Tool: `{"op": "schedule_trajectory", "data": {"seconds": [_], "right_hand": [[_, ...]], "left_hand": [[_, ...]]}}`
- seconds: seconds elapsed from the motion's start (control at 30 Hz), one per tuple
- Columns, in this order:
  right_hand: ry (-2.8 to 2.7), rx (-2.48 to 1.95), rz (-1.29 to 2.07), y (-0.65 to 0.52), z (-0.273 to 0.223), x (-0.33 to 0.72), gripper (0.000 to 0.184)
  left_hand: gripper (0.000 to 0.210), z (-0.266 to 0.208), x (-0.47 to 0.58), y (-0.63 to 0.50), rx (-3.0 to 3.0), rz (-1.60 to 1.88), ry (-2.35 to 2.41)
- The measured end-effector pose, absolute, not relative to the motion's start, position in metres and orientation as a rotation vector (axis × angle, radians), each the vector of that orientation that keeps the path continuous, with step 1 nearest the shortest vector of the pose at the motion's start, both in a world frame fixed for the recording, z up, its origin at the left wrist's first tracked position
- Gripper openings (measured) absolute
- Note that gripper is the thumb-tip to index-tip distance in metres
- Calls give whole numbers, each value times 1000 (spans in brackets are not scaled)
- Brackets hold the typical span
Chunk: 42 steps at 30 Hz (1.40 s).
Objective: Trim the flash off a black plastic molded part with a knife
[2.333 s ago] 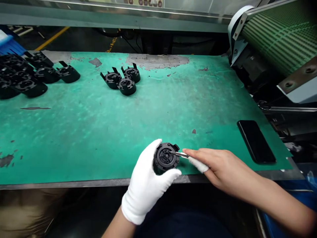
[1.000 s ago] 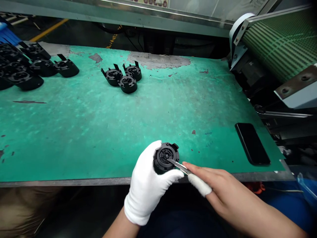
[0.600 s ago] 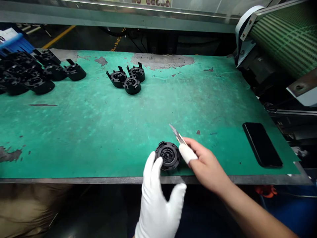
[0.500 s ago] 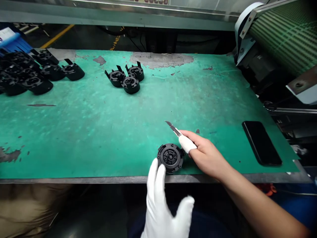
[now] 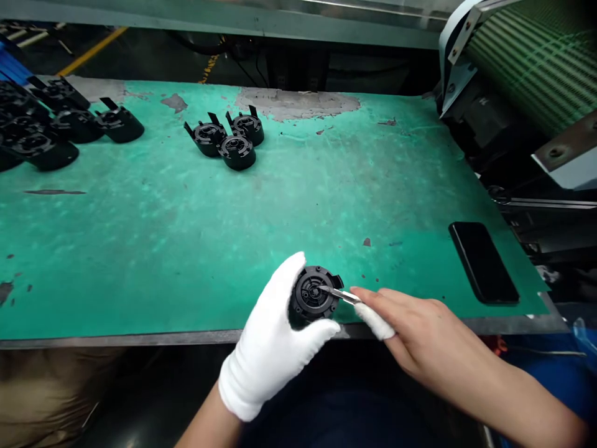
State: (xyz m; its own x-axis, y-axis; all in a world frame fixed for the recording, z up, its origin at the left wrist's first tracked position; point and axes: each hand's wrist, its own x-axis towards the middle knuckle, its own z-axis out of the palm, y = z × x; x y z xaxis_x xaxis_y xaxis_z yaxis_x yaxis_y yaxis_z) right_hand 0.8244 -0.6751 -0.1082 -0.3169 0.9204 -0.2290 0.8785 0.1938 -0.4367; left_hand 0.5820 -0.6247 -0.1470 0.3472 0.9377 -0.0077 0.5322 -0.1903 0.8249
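Observation:
A round black plastic part stands at the table's front edge, its ribbed face turned up. My left hand, in a white glove, is closed around its left side, with the thumb along the near side. My right hand is bare except for a white cover on the thumb. It grips a craft knife whose blade points left over the middle of the part's face. Whether the tip touches the plastic I cannot tell.
Three black parts stand together toward the back of the green table. Several more black parts crowd the far left. A black phone lies at the right, below a green conveyor belt.
My left hand has moved up from below the table edge and taken hold of the round part. The knife has swung down and its blade is now over the part's face.

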Motion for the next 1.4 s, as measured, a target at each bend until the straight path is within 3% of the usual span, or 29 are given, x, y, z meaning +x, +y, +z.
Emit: {"op": "schedule_trajectory", "data": {"seconds": [0.4, 0.63, 1.13, 1.4], "right_hand": [[-2181, -1645, 1077, -691, -109, 811, 54], [-2067, -1626, 1227, -695, -107, 813, 48], [-2347, -1764, 578, -669, -119, 824, 46], [-2390, -1755, 521, -669, -116, 827, 48]], "left_hand": [[80, -148, 591, -636, 1739, 768, 1358], [85, -154, 597, -646, 1744, 855, 1498], [74, -151, 602, -643, 1844, 962, 1442], [78, -155, 602, -645, 1858, 935, 1501]]}}
